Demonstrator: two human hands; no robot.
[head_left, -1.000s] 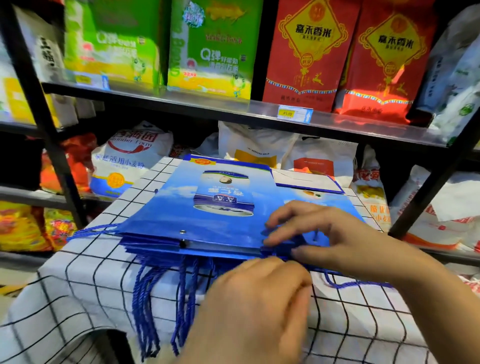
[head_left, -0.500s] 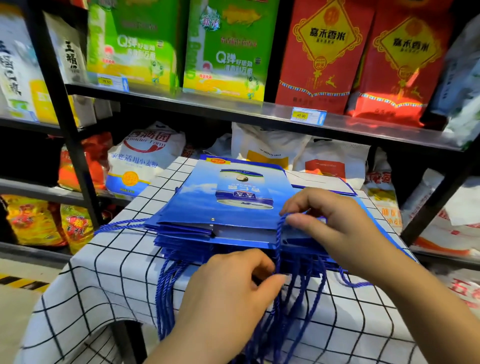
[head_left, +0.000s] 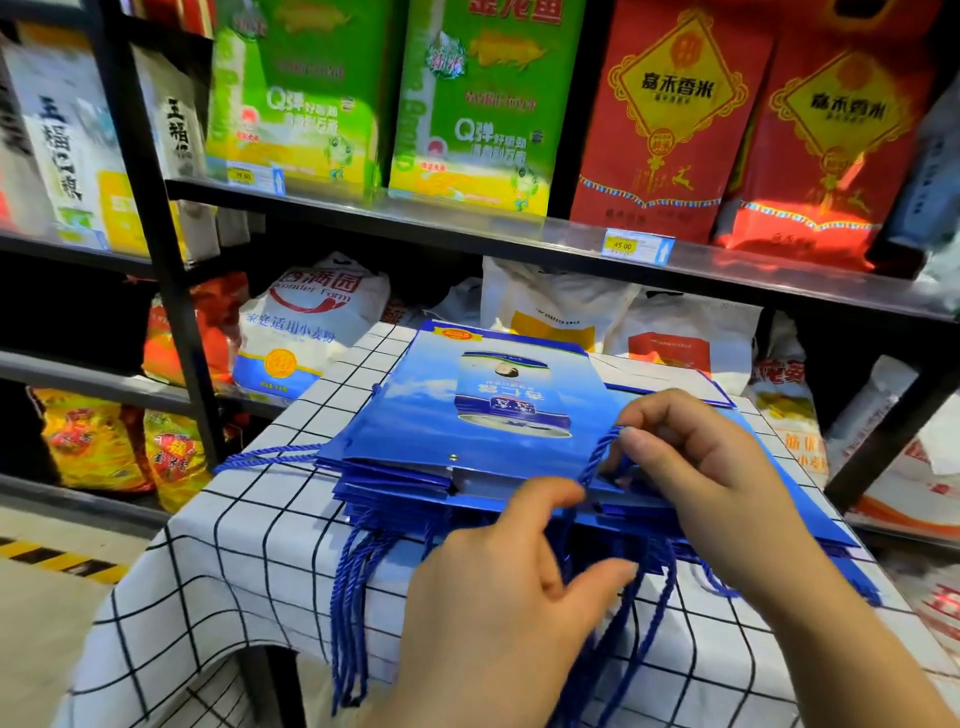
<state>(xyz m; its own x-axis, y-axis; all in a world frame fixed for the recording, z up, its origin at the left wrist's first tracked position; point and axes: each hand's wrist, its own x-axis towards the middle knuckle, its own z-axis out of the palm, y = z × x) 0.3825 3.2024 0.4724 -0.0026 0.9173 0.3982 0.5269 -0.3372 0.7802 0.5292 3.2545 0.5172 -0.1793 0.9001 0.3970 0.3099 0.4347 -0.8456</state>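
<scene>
A: Where's our bag stack?
B: Flat on the checked table, right half. Mouths are at the near edge, and loose blue cords hang over the front.
A: Our R hand?
B: Over the top bag's near-right part. Thumb & forefinger pinch a cord handle, raised off the bag.
A: L hand?
B: At the stack's near edge, fingers curled, thumb out. Can't tell if we're gripping anything w/ it.
A: Behind?
B: Shelf w/ rice sacks.
</scene>
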